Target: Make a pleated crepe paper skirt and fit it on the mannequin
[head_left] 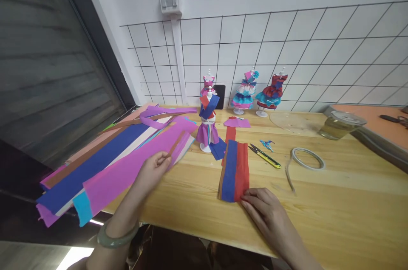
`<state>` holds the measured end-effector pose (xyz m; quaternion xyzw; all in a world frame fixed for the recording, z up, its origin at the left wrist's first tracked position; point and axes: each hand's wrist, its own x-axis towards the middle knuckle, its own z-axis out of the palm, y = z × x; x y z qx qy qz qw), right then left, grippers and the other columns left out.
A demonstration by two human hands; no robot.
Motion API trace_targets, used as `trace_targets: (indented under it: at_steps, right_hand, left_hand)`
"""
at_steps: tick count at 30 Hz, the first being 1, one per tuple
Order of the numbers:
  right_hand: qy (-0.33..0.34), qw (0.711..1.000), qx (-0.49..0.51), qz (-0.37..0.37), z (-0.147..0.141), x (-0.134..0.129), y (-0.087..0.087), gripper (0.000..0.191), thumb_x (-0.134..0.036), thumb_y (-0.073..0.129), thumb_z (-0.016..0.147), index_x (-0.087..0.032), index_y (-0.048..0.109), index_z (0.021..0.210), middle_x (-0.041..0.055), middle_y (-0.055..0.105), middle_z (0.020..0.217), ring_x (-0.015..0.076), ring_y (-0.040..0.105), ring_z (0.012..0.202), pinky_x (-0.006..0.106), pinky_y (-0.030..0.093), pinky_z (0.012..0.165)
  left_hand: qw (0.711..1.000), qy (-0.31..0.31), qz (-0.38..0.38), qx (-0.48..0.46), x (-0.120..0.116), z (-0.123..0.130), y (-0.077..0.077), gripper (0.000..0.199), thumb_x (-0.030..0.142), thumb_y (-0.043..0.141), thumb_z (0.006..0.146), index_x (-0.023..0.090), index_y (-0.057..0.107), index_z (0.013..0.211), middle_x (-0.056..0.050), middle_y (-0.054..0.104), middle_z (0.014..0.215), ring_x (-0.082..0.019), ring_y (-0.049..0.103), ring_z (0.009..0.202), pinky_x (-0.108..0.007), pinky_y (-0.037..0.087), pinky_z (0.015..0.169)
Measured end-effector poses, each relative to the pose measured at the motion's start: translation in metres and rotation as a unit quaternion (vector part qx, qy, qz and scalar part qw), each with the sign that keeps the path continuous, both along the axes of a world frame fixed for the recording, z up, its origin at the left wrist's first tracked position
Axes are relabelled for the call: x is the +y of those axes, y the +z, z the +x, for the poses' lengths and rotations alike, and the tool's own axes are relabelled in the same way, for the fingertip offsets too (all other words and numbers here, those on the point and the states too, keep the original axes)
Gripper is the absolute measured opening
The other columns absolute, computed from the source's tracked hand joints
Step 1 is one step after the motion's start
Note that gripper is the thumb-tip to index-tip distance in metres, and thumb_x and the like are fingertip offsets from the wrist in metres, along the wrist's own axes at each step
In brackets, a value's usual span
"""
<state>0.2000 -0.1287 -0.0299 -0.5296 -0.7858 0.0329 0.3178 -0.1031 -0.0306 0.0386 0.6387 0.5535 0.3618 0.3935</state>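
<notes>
- At the far left we see a stack of crepe paper sheets (119, 168) in magenta, navy, brown, white and turquoise, fanned across the bench (338, 219), its near ends jutting past the edge.
- A pale green bangle (116, 241) circles the wrist of our left hand (157, 163); the thumb and fingers are drawn together in a narrow pinch, holding the lower end of a brown paper strip (177, 143).
- Just beyond lies a layered magenta-and-white strip (185, 147); we cannot tell whether the same pinch takes it in.
- Near the middle we have an upright miniature dress form (208, 130), with red and navy bands crossed on its bodice and a magenta skirt; a second form (205, 85) in pink stands behind it, beside a black smartphone (219, 96) propped at the wall.
- A navy scrap (218, 149) lies by the front form's base.
- Nearer us, a blue-and-red crepe paper panel (236, 172) lies on the bench, partly over a red strip (230, 133).
- Our right hand (244, 198) holds the panel's lower right corner, thumb and forefinger nearly together, the other fingers loosely curled.
- Farther right we find yellow-handled thread snips (267, 158), two more dressed forms (244, 96) standing at the back, a coiled white cord (321, 168) and a lidded clear tub (341, 127).
</notes>
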Motion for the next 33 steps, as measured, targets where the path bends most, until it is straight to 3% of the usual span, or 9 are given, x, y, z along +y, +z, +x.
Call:
trace_targets:
  at_steps: [4,10,14,18,23,33]
  right_hand:
    - [0.0,1.0,0.004,-0.002,-0.002,0.0,0.003,0.018,-0.024,0.047,0.084,-0.021,0.063,0.091,0.0082,0.06,0.089,0.0206,0.054,0.084,0.037,0.045,0.072]
    - [-0.005,1.0,-0.006,-0.006,-0.003,-0.002,0.004,0.018,-0.029,0.05,0.083,-0.021,0.062,0.093,0.0082,0.059,0.091,0.0206,0.053,0.085,0.037,0.044,0.074]
    - [-0.014,1.0,0.0,-0.023,-0.004,-0.004,0.007,0.022,-0.034,0.051,0.082,-0.02,0.061,0.095,0.0086,0.059,0.092,0.0208,0.052,0.087,0.038,0.043,0.075]
    - [-0.016,1.0,-0.005,-0.026,-0.005,-0.004,0.008,0.025,-0.037,0.052,0.08,-0.02,0.061,0.096,0.0087,0.059,0.093,0.021,0.052,0.086,0.038,0.043,0.075]
    - [-0.025,0.999,-0.035,-0.02,-0.005,-0.002,0.006,0.03,-0.038,0.054,0.078,-0.02,0.06,0.101,0.0096,0.059,0.1,0.0229,0.051,0.091,0.039,0.042,0.077]
    - [-0.032,0.997,-0.067,0.0,-0.006,0.0,0.003,0.03,-0.033,0.051,0.08,-0.021,0.058,0.107,0.0103,0.058,0.109,0.0237,0.052,0.093,0.041,0.043,0.078]
  left_hand:
    - [0.967,-0.052,-0.098,-0.231,-0.013,0.009,0.018,0.018,0.03,0.059,0.072,0.018,0.055,0.085,0.002,0.061,0.072,-0.011,0.056,0.065,-0.021,0.041,0.063]
    - [0.901,-0.174,-0.201,-0.343,-0.021,0.039,0.02,0.017,0.022,0.058,0.075,0.016,0.058,0.09,-0.006,0.062,0.092,-0.014,0.057,0.08,-0.025,0.042,0.075]
    - [0.875,-0.208,-0.254,-0.355,-0.022,0.052,0.009,0.025,0.019,0.055,0.078,0.015,0.055,0.102,-0.009,0.061,0.099,-0.016,0.058,0.084,-0.027,0.043,0.076]
    - [0.88,-0.199,-0.266,-0.339,-0.023,0.055,-0.006,0.029,0.017,0.057,0.076,0.015,0.054,0.105,-0.011,0.059,0.106,-0.019,0.057,0.093,-0.031,0.04,0.084]
    - [0.89,-0.184,-0.273,-0.314,-0.026,0.056,-0.021,0.031,0.019,0.06,0.074,0.013,0.056,0.104,-0.012,0.06,0.104,-0.019,0.058,0.089,-0.03,0.042,0.081]
    - [0.843,-0.199,-0.343,-0.363,-0.04,0.076,-0.027,0.027,0.018,0.059,0.074,0.011,0.06,0.099,-0.011,0.065,0.09,-0.017,0.061,0.077,-0.026,0.044,0.073]
